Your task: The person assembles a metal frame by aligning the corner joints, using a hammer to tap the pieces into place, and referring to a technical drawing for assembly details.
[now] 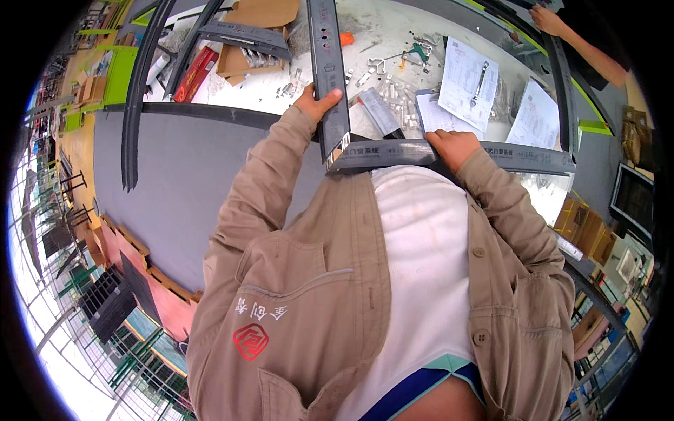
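My left hand is closed round a dark grey frame profile that runs away from me across the white table. My right hand grips a second grey frame profile, which lies crosswise in front of my body. The two profiles meet at a mitred corner, where a small light gap or metal piece shows between their ends. At its right end the crosswise profile meets another grey profile running away from me. My fingertips are partly hidden behind the profiles.
Printed sheets, a wrench, a clear cylinder, loose metal fittings and a green-handled tool lie on the table. Left are a cardboard box, a red box and long profiles. Another person's hand touches the far right profile.
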### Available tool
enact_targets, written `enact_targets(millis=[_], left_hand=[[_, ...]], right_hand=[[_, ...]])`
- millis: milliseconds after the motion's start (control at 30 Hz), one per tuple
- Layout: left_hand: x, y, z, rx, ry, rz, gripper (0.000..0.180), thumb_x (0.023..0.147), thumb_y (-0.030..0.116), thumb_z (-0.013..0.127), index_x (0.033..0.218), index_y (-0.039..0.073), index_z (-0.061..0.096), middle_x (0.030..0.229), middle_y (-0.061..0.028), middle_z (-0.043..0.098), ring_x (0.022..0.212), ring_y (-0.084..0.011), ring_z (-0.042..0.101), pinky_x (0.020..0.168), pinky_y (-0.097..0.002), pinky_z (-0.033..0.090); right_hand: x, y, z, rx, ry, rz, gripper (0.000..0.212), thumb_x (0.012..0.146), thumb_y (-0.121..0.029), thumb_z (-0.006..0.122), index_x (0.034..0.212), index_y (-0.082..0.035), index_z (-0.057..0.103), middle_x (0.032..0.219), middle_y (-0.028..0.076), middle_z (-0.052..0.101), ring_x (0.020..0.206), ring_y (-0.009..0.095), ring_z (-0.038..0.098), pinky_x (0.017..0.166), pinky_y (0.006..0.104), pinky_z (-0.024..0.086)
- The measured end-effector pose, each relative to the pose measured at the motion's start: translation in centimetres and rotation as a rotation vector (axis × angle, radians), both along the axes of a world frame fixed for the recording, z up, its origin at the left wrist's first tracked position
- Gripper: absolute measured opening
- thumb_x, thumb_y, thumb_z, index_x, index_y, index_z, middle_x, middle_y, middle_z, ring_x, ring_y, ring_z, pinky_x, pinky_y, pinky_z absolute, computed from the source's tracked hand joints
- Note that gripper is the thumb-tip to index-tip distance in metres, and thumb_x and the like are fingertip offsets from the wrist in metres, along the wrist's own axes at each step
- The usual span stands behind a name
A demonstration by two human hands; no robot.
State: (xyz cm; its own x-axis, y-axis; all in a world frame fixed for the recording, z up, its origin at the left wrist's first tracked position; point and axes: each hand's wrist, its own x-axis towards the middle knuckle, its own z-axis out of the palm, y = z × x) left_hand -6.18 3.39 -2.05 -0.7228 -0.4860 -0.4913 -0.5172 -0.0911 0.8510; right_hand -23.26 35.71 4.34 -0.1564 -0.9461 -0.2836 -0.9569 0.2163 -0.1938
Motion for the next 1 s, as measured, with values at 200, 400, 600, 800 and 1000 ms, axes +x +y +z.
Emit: enact_targets(millis=[200,400,600,800,1000], left_hand=[[0.1,-1.1,-0.8,-0.009,-0.096,-0.062,0.116,0.071,0.058,0.08,0.144,-0.012,0.022,0.122,-0.0227,0.056,0.104,-0.0258,0.061,0.088,-0.0344,0.052],[0.2,-1.6,-2.1,0.055,-0.054,-0.054,0.117,0.068,0.061,0.08,0.141,-0.012,0.025,0.117,-0.0222,0.06,0.101,-0.0266,0.063,0.083,-0.0348,0.053],[0.4,-1.7,-2.8,-0.03,-0.037,-0.073,0.111,0.069,0.063,0.078,0.135,-0.015,0.033,0.116,-0.0226,0.06,0.099,-0.0244,0.063,0.084,-0.0334,0.053],[0.1,-1.3,-1.7,-0.062,-0.056,-0.12,0.107,0.07,0.062,0.077,0.13,-0.016,0.036,0.113,-0.023,0.061,0.096,-0.0243,0.064,0.082,-0.0333,0.054],[0.7,-1.8,-2.4,-0.167,-0.087,-0.148,0.115,0.069,0.073,0.071,0.132,-0.017,0.034,0.113,-0.0264,0.061,0.098,-0.0281,0.064,0.084,-0.0344,0.052]], right_hand=[[-0.4,0.2,-0.6,-0.033,-0.007,0.019,0.025,0.082,-0.012,0.056,0.107,-0.013,0.052,0.091,0.009,0.063,0.078,0.031,0.067,0.062,0.0441,0.052],[-0.3,0.0,0.0,-0.04,-0.021,-0.001,0.025,0.08,-0.012,0.059,0.104,-0.012,0.052,0.089,0.01,0.064,0.079,0.033,0.067,0.063,0.0452,0.052],[0.0,0.2,-0.5,-0.065,0.0,-0.016,0.025,0.08,-0.011,0.059,0.104,-0.012,0.053,0.09,0.01,0.065,0.078,0.034,0.067,0.064,0.0458,0.052],[-0.5,0.2,-0.3,-0.059,-0.021,0.006,0.022,0.081,-0.012,0.057,0.103,-0.012,0.054,0.087,0.009,0.064,0.075,0.033,0.066,0.06,0.0449,0.051],[-0.3,-0.8,0.5,0.002,-0.028,0.028,0.022,0.082,-0.01,0.056,0.103,-0.012,0.053,0.09,0.009,0.064,0.077,0.033,0.067,0.061,0.0452,0.052]])
